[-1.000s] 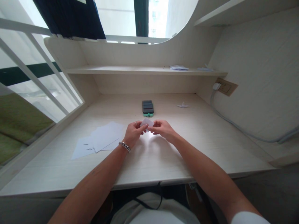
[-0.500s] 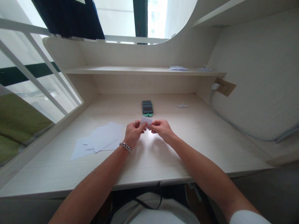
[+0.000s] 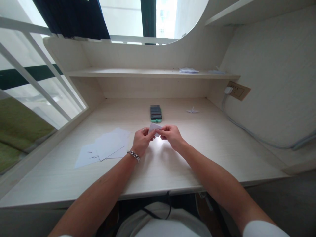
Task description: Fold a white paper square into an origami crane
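Note:
A small folded piece of white paper (image 3: 154, 126) is held up between both hands, just over the desk. My left hand (image 3: 142, 141), with a ring and a chain bracelet at the wrist, pinches its left and lower side with the thumb on top. On the right edge, my right hand (image 3: 172, 135) grips it between thumb and fingertips. The paper's underside and the curled fingers beneath are partly hidden. Just beyond the paper lies a phone (image 3: 155, 112) in a green-edged case, its screen blurred out.
Several loose white sheets (image 3: 108, 143) overlap on the desk's left side. A folded paper crane (image 3: 193, 110) stands at the back right. Folded papers (image 3: 189, 70) rest on the shelf (image 3: 138, 73). A grey cable (image 3: 247, 130) runs from the wall socket (image 3: 239, 91) along the right wall.
The hands have shifted very slightly, and the right thumb now sits closer to the left thumb on the paper. Both hands keep hold of it.

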The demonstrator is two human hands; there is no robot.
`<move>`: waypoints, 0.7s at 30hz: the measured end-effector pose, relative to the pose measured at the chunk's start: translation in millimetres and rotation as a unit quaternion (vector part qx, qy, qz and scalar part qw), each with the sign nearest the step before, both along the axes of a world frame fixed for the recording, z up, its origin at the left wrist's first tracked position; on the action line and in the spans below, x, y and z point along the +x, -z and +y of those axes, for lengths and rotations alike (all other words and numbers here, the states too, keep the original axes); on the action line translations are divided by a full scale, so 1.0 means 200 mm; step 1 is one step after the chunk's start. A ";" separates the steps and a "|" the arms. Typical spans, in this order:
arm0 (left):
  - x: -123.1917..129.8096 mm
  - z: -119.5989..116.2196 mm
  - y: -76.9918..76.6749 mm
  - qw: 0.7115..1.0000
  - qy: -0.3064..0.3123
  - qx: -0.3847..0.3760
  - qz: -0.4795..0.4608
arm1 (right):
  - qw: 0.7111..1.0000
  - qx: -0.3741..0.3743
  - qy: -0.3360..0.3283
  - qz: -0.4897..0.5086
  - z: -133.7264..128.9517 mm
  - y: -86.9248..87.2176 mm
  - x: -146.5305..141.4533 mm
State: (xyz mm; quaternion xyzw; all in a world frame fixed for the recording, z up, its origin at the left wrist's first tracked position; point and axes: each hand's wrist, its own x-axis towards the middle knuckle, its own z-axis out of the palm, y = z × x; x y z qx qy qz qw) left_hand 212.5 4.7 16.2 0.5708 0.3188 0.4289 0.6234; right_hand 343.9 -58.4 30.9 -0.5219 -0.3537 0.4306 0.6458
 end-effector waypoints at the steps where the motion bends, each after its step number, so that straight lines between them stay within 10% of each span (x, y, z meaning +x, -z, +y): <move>1: 0.00 0.00 0.00 1.000 -0.001 0.000 -0.001 | 1.000 -0.002 0.002 0.001 0.00 0.00 0.00; 21: 0.01 0.01 0.02 1.000 -0.005 -0.002 0.022 | 0.999 -0.006 0.048 0.013 0.02 0.02 0.03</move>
